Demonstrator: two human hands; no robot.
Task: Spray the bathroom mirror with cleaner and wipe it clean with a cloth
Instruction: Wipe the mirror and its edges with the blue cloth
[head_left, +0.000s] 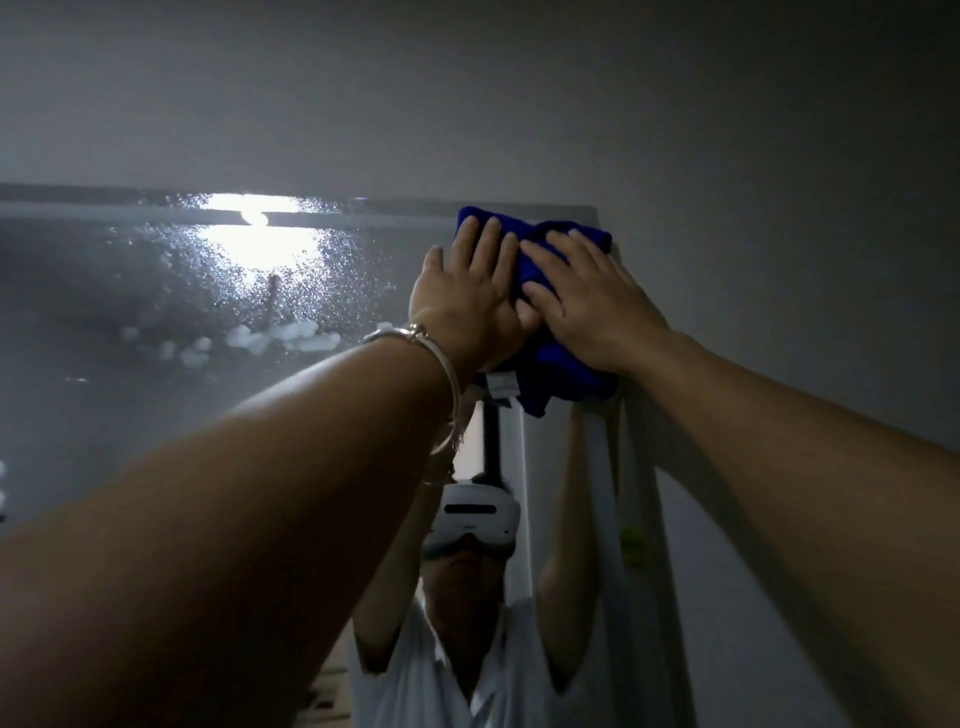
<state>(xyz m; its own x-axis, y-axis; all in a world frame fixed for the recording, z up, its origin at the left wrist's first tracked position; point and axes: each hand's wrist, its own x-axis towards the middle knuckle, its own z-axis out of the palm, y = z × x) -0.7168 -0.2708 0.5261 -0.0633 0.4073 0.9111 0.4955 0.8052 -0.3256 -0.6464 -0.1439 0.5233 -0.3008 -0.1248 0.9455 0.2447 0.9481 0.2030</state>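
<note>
Your left hand (462, 291) and right hand (592, 306) are flat on the blue cloth (561, 379), at the upper right corner of the mirror (130, 322).

Your two hands lie side by side, touching, with fingers straight and slightly spread. They press the cloth against the glass, and neither hand curls round it. The cloth is bunched; its upper edge reaches the mirror's top edge and a loose fold hangs below your palms. A silver bracelet (447, 374) sits on your left wrist. Left of the cloth, the glass carries fine droplets (337, 270) and a row of white foam patches (291, 335) beneath a bright glare (254, 239). The reflection below shows raised arms and a white headset (475, 514). Grey wall (779, 182) lies above and right of the mirror.
</note>
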